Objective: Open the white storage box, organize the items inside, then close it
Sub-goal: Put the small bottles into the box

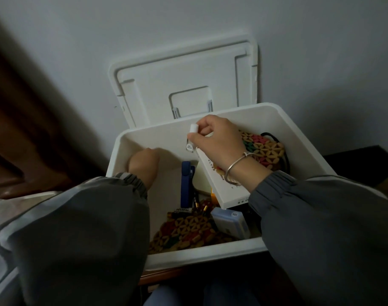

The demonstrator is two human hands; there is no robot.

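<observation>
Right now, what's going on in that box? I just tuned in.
A person is sorting the white storage box, whose lid stands open against the wall. The right hand holds a small white-capped vial above a tilted white flat box. The left hand reaches down inside at the left; what it touches is hidden. Patterned beaded mats, a blue device and a pale blue case lie inside.

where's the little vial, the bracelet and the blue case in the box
vial (191,139): head view, on its clear body below the white cap.
bracelet (237,164): head view, on the silver band across the right wrist.
blue case (186,184): head view, on its dark blue side, upright in the box.
</observation>
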